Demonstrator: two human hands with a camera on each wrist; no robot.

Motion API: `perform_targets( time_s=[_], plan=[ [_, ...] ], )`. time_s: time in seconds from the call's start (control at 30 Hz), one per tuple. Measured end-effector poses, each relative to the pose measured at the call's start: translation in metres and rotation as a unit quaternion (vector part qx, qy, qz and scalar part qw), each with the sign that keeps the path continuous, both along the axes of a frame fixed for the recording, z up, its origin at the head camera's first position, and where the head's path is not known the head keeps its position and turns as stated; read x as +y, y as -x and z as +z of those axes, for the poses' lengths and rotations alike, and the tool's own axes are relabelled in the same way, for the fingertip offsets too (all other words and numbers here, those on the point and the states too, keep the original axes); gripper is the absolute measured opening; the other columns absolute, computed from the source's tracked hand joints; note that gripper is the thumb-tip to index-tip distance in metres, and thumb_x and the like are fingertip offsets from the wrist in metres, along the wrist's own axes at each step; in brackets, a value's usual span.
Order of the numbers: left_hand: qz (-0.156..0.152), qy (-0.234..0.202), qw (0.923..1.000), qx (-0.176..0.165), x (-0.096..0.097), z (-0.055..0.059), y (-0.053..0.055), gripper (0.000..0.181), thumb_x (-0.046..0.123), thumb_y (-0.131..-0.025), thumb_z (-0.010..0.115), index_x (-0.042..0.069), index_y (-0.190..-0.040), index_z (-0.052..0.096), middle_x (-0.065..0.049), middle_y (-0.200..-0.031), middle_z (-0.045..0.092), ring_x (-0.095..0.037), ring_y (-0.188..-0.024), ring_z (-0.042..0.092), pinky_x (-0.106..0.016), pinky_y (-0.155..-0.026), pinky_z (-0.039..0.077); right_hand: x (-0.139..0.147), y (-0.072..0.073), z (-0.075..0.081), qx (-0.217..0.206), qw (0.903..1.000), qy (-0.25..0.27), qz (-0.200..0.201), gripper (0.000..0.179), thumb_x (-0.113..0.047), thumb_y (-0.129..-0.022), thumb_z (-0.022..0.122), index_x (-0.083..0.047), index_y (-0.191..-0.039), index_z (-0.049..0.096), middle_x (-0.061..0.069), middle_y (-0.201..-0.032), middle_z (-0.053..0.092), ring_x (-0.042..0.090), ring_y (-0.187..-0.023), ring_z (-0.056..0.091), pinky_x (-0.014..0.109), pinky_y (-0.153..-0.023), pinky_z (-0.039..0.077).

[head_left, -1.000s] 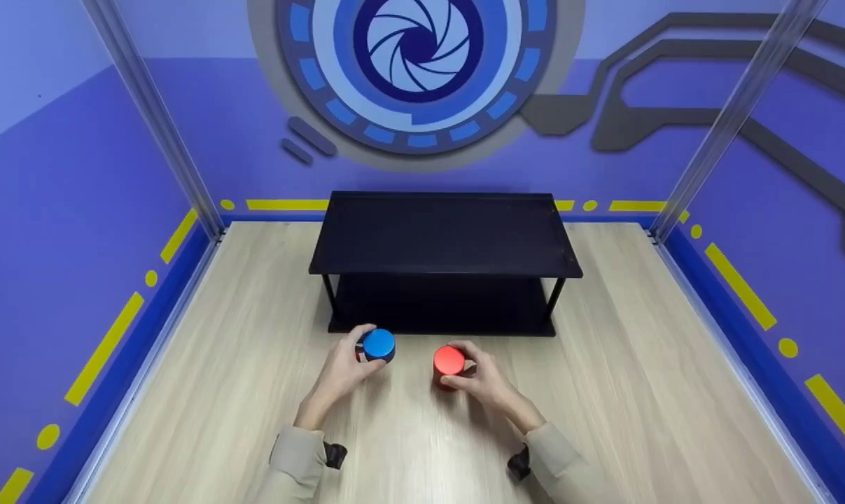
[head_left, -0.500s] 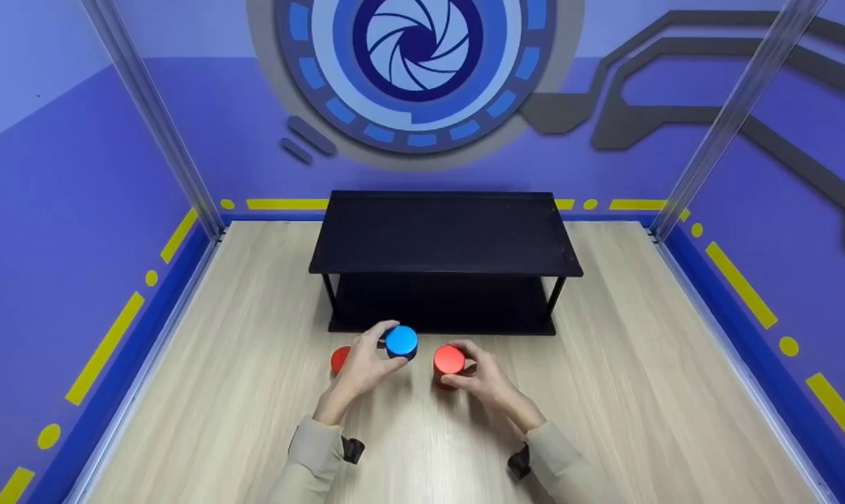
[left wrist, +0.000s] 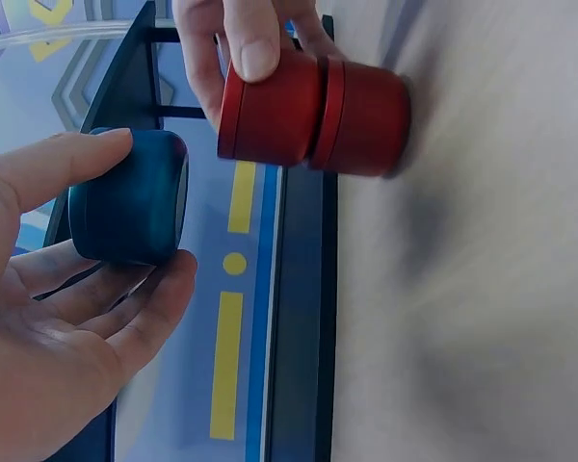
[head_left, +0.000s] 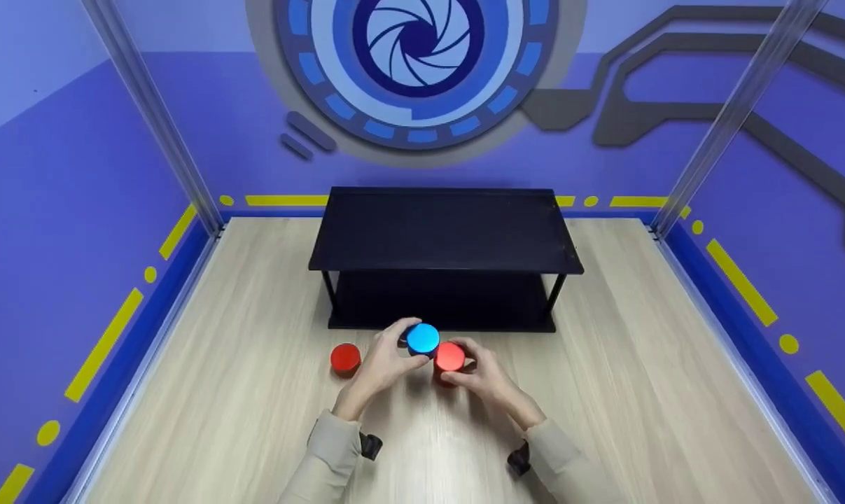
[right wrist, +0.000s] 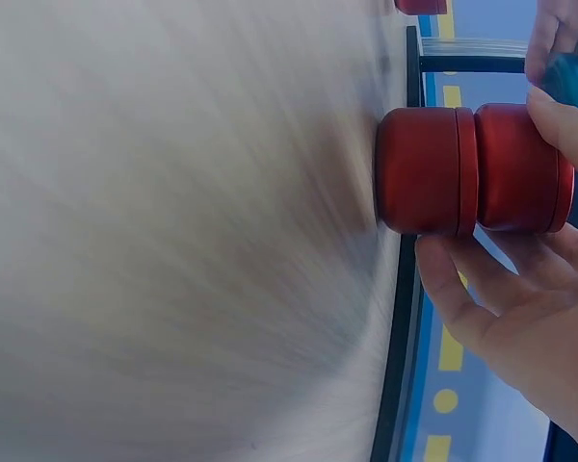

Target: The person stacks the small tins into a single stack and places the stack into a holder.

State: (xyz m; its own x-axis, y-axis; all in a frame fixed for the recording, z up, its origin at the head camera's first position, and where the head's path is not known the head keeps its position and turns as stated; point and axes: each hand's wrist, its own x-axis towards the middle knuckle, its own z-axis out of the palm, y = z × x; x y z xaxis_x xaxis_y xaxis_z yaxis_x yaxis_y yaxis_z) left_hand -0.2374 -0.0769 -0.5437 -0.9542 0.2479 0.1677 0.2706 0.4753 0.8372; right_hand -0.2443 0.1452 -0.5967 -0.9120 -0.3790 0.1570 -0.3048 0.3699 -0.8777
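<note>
Two small red lidded tins stand stacked on the table. My right hand point(head_left: 489, 378) holds the upper red tin point(right wrist: 518, 168), thumb near its lid. The lower red tin point(right wrist: 419, 171) rests on the tabletop, a fingertip close to its side. My left hand point(head_left: 383, 364) grips a blue tin point(left wrist: 135, 197) between thumb and fingers, up off the table. In the head view the blue tin's lid overlaps the edge of the stack; in the left wrist view a gap shows between them. Another red tin point(head_left: 345, 359) stands by itself, left of my left hand.
Behind the hands stands a black two-level rack point(head_left: 447, 231), its lower shelf point(head_left: 443, 301) near the tins. The wooden tabletop point(head_left: 254, 392) is bounded by blue printed walls point(head_left: 51, 245) and metal corner posts.
My left hand has carried the blue tin rightward up to the red stack, which uncovers the lone red tin on the left. The right hand has kept its place.
</note>
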Motion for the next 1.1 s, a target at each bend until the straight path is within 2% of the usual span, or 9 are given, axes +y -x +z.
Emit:
perform_targets(
  time_s=[0.23, 0.43, 0.57, 0.8, 0.97, 1.03, 1.1],
  plan=[
    [-0.019, -0.008, 0.9997, 0.009, 0.011, -0.002, 0.000, 0.062, 0.015, -0.078, 0.079, 0.006, -0.133, 0.053, -0.014, -0.130, 0.059, -0.028, -0.108, 0.061, -0.047, -0.094, 0.050, 0.000, 0.001, -0.001, -0.003, 1.0000, 0.008, 0.004, 0.061, -0.022, -0.081, 0.078, -0.001, -0.131, 0.052, 0.018, -0.120, 0.063, 0.027, -0.104, 0.063, 0.039, -0.080, 0.057],
    [-0.014, -0.002, 0.9999, -0.006, 0.022, -0.002, -0.001, 0.061, 0.020, -0.078, 0.079, 0.011, -0.133, 0.053, -0.009, -0.131, 0.059, -0.031, -0.114, 0.055, -0.049, -0.097, 0.046, 0.000, 0.001, -0.003, -0.005, 0.9998, 0.018, 0.005, 0.061, -0.021, -0.080, 0.079, 0.000, -0.131, 0.052, 0.019, -0.119, 0.064, 0.024, -0.102, 0.064, 0.042, -0.082, 0.057],
    [-0.017, 0.000, 0.9998, -0.010, 0.028, -0.003, -0.001, 0.061, 0.020, -0.078, 0.079, 0.011, -0.133, 0.053, -0.008, -0.133, 0.058, -0.033, -0.120, 0.051, -0.052, -0.101, 0.042, 0.001, 0.001, -0.003, -0.003, 0.9998, 0.019, 0.007, 0.060, -0.021, -0.080, 0.079, -0.001, -0.130, 0.052, 0.018, -0.119, 0.065, 0.020, -0.100, 0.064, 0.039, -0.081, 0.057],
    [-0.027, 0.008, 0.9996, 0.001, 0.034, -0.006, 0.001, 0.060, 0.019, -0.077, 0.079, 0.009, -0.131, 0.055, -0.008, -0.130, 0.060, -0.029, -0.118, 0.055, -0.047, -0.100, 0.045, 0.002, 0.001, -0.003, -0.003, 0.9999, 0.014, 0.006, 0.059, -0.022, -0.080, 0.079, -0.001, -0.128, 0.054, 0.018, -0.114, 0.067, 0.019, -0.091, 0.067, 0.028, -0.075, 0.058],
    [-0.032, 0.009, 0.9994, 0.011, 0.035, -0.009, 0.002, 0.061, 0.018, -0.077, 0.080, 0.008, -0.131, 0.055, -0.008, -0.130, 0.060, -0.027, -0.118, 0.056, -0.045, -0.100, 0.045, 0.001, 0.002, -0.004, 0.010, 0.9998, 0.018, 0.004, 0.055, -0.020, -0.080, 0.079, -0.001, -0.126, 0.055, 0.018, -0.112, 0.067, 0.017, -0.091, 0.066, 0.026, -0.074, 0.058],
    [-0.035, 0.006, 0.9992, 0.017, 0.035, -0.010, 0.001, 0.060, 0.017, -0.076, 0.080, 0.008, -0.130, 0.055, -0.009, -0.129, 0.060, -0.026, -0.118, 0.057, -0.044, -0.100, 0.046, 0.000, -0.002, 0.004, 0.006, 0.9998, 0.017, 0.002, 0.054, -0.016, -0.080, 0.078, 0.001, -0.126, 0.055, 0.019, -0.112, 0.067, 0.020, -0.092, 0.065, 0.028, -0.075, 0.058],
    [-0.037, 0.007, 0.9990, 0.022, 0.036, -0.011, 0.000, 0.059, 0.017, -0.077, 0.080, 0.008, -0.129, 0.055, -0.009, -0.128, 0.061, -0.026, -0.117, 0.057, -0.044, -0.099, 0.047, -0.001, -0.003, 0.004, 0.004, 0.9999, 0.016, -0.002, 0.052, -0.014, -0.080, 0.078, 0.001, -0.125, 0.055, 0.019, -0.113, 0.067, 0.021, -0.092, 0.065, 0.028, -0.075, 0.058]
  ],
)
